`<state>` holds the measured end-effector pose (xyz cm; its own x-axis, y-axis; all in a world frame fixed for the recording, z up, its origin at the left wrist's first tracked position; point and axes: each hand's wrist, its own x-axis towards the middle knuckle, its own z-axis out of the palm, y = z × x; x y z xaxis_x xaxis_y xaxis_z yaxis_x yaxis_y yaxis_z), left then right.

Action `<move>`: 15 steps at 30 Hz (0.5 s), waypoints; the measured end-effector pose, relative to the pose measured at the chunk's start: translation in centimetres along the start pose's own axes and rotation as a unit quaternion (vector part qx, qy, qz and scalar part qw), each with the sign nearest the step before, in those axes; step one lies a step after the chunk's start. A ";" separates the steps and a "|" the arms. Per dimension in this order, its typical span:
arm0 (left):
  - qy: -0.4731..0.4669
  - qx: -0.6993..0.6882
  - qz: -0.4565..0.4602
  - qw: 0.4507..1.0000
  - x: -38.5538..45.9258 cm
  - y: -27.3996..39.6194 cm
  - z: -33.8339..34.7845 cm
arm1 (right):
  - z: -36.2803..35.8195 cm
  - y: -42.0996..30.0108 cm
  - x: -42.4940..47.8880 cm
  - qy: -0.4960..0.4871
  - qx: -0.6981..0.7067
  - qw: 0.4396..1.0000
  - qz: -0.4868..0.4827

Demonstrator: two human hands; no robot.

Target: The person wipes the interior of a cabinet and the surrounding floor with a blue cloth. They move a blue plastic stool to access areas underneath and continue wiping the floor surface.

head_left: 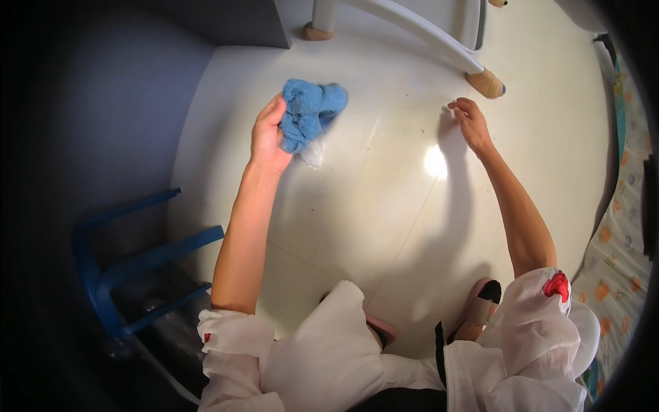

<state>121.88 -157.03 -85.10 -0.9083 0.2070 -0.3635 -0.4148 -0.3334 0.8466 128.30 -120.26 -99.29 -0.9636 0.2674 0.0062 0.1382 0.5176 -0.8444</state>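
Observation:
A bunched blue cloth, fluffy like a towel, is held in my left hand above the pale floor, its fingers partly hidden behind the cloth. Right below the cloth lies a crumpled white piece of paper or tissue, partly covered by it. My right hand is at the right with its fingers loosely bent and nothing in them. It hovers over the floor, just below a white chair leg whose foot has a tan wrapping. Small dark crumbs lie on the floor between my hands.
A dark grey panel stands at the upper left. Below it at the left is a blue plastic stool, seemingly on its side. A second wrapped foot stands at the top. Fruit-patterned fabric hangs at the right. My feet wear pink-edged slippers.

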 end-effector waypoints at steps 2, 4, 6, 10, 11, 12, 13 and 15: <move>-0.002 -0.034 0.013 0.999 -1.7 1.2 -0.3 | 0.0 -2.7 -0.4 0.018 0.038 0.999 -0.005; -0.007 -0.083 0.010 0.997 -2.6 1.1 -0.8 | 1.9 -7.6 -2.6 -0.033 0.098 0.993 -0.051; -0.030 -0.116 0.011 0.993 -3.3 0.6 -1.3 | 4.2 -12.7 -5.2 -0.111 0.149 0.981 -0.053; -0.133 -0.225 -0.015 0.965 -5.3 -1.0 -0.9 | 7.8 -17.2 -9.3 -0.212 0.392 0.887 0.120; -0.125 -0.226 -0.027 0.966 -6.4 -1.4 -0.9 | 8.8 -17.6 -10.0 -0.230 0.508 0.806 0.198; -0.117 -0.230 -0.041 0.965 -7.2 -2.0 -0.5 | 9.4 -17.7 -10.5 -0.240 0.607 0.706 0.274; -0.156 -0.212 -0.060 0.963 -7.9 -2.6 -0.1 | 9.8 -16.9 -10.6 -0.281 0.673 0.641 0.239; -0.180 -0.115 -0.102 0.972 -9.8 -4.7 0.3 | 10.2 -15.4 -10.6 -0.352 0.781 0.488 0.167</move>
<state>132.69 -157.20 -85.38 -0.7448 0.5852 -0.3207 -0.6236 -0.4396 0.6464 134.06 -139.33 -91.83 -0.8632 -0.5047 0.0071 0.5006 -0.8579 -0.1156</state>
